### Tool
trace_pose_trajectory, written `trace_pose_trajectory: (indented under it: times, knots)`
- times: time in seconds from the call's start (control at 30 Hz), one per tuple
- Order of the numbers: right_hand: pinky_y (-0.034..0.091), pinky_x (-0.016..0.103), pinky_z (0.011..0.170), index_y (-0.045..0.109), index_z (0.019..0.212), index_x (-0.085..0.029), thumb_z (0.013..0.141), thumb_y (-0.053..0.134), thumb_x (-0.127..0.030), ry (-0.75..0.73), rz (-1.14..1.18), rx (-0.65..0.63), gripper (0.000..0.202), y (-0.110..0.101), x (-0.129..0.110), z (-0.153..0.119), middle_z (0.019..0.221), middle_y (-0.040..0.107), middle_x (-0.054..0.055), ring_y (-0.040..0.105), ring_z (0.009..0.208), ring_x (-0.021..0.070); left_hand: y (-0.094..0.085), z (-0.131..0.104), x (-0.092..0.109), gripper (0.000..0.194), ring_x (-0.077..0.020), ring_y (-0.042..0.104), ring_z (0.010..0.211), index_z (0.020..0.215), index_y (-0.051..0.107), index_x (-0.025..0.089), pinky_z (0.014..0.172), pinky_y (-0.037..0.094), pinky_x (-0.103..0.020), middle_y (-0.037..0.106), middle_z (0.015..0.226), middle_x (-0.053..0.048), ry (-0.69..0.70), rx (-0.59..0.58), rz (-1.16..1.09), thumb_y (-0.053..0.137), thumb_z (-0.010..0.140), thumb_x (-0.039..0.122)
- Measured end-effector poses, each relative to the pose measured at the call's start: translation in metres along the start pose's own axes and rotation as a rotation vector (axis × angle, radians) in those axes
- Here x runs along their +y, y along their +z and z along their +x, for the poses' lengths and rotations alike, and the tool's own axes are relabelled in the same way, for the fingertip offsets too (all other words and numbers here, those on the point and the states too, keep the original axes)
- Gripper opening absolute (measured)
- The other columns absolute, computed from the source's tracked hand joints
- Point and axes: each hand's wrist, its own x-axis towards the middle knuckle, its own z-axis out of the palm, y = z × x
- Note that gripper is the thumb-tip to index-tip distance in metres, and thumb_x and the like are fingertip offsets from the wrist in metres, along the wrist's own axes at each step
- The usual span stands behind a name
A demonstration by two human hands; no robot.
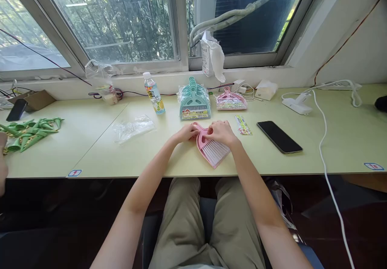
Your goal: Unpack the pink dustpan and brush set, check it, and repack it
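A small pink brush and dustpan set [214, 151], with white bristles, lies tilted near the table's front edge. My left hand [188, 133] has its fingers closed on the set's handle end at the left. My right hand [221, 132] pinches the pink part near the top of the bristles. Behind them are wrapped green brush and dustpan sets [194, 99] and a wrapped pink set [231, 101]. A printed label card [242, 125] lies flat to the right of my right hand, and a crumpled clear plastic bag [134, 128] is to the left.
A drink bottle [154, 93] stands behind the plastic bag. At the right lie a black phone [279, 136] and a white cable [325, 140] with a power adapter [298, 104]. Green cone-shaped items [33, 132] and part of another person's hand [3, 162] are far left.
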Motion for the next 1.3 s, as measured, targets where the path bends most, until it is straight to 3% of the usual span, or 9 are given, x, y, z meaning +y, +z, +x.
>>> trace_pose_trajectory:
  times: [0.07,0.13,0.2,0.37,0.87,1.0,1.17,1.23,1.3]
  knots:
    - [0.029,0.04,0.088,0.07,0.075,-0.021,0.078,0.06,-0.049,-0.009,0.016,-0.008,0.029,0.002,0.001,0.001,0.09,0.067,0.007,0.056,0.095,0.0249,-0.008,-0.003,0.001,0.033,-0.0138,0.055,0.055,0.069,0.065,0.017,0.057,0.043,-0.027,0.062,0.062,-0.003,0.081,0.048,0.118,0.052,0.087,0.041]
    - [0.03,0.039,0.089,0.069,0.076,-0.021,0.079,0.06,-0.047,-0.013,0.036,-0.011,0.027,0.003,0.002,0.002,0.093,0.067,0.006,0.056,0.096,0.0246,-0.015,-0.005,0.0,0.019,-0.0202,0.062,0.082,0.087,0.07,0.02,0.074,0.048,-0.032,0.069,0.089,-0.007,0.183,0.245,0.292,0.064,0.081,0.036]
    - [0.031,0.039,0.088,0.068,0.076,-0.021,0.08,0.06,-0.046,-0.018,0.059,-0.014,0.026,0.003,0.003,0.002,0.094,0.067,0.006,0.056,0.096,0.0236,-0.019,-0.005,-0.003,0.028,-0.0256,0.056,0.11,0.104,0.069,0.024,0.092,0.044,-0.038,0.065,0.116,-0.009,0.297,0.37,0.439,0.071,0.076,0.028]
    - [0.036,0.03,0.076,0.067,0.077,-0.022,0.079,0.061,-0.043,-0.004,0.152,-0.026,0.022,0.002,0.006,0.001,0.095,0.066,0.003,0.059,0.089,0.0182,-0.01,0.0,-0.018,0.033,-0.0248,0.053,0.12,0.113,0.066,0.022,0.099,0.041,-0.039,0.062,0.124,-0.012,0.344,0.203,0.526,0.049,0.086,0.012]
    - [0.039,0.026,0.064,0.067,0.073,-0.024,0.071,0.069,-0.039,0.056,0.237,-0.089,0.015,0.005,0.021,0.009,0.086,0.07,0.0,0.062,0.083,0.0171,0.008,0.005,-0.021,0.039,-0.0289,0.054,0.122,0.115,0.064,0.012,0.094,0.045,-0.04,0.06,0.127,-0.021,0.306,0.163,0.597,0.038,0.085,0.006]
    - [0.04,0.027,0.066,0.067,0.074,-0.024,0.068,0.071,-0.04,0.08,0.179,-0.01,0.018,0.004,0.015,0.007,0.088,0.07,0.001,0.062,0.084,0.0189,0.006,0.003,-0.017,0.036,-0.0263,0.054,0.122,0.112,0.066,0.018,0.102,0.041,-0.041,0.062,0.126,-0.014,0.28,0.27,0.483,0.044,0.085,0.007]
    - [0.042,0.028,0.071,0.065,0.084,-0.023,0.078,0.062,-0.043,0.118,0.294,0.31,0.021,0.004,0.0,0.007,0.095,0.067,0.003,0.06,0.09,0.0189,0.006,-0.001,0.011,0.048,-0.0227,0.036,0.138,0.139,0.045,0.027,0.106,0.039,-0.037,0.04,0.15,-0.006,0.231,0.76,0.057,0.047,0.09,0.024]
    - [0.043,0.029,0.075,0.063,0.089,-0.022,0.082,0.057,-0.044,0.143,0.316,0.454,0.024,0.007,-0.007,0.008,0.097,0.065,0.006,0.058,0.095,0.0207,0.01,-0.002,0.024,0.051,-0.0231,0.041,0.135,0.143,0.039,0.028,0.104,0.041,-0.037,0.04,0.15,-0.006,0.238,0.712,-0.229,0.045,0.092,0.032]
    - [0.043,0.03,0.081,0.063,0.092,-0.021,0.086,0.053,-0.043,0.126,0.338,0.499,0.025,0.009,-0.013,0.01,0.098,0.064,0.008,0.056,0.097,0.0215,0.014,0.0,0.03,0.05,-0.0248,0.05,0.127,0.138,0.046,0.026,0.101,0.043,-0.038,0.05,0.142,-0.007,0.216,0.495,-0.46,0.051,0.089,0.039]
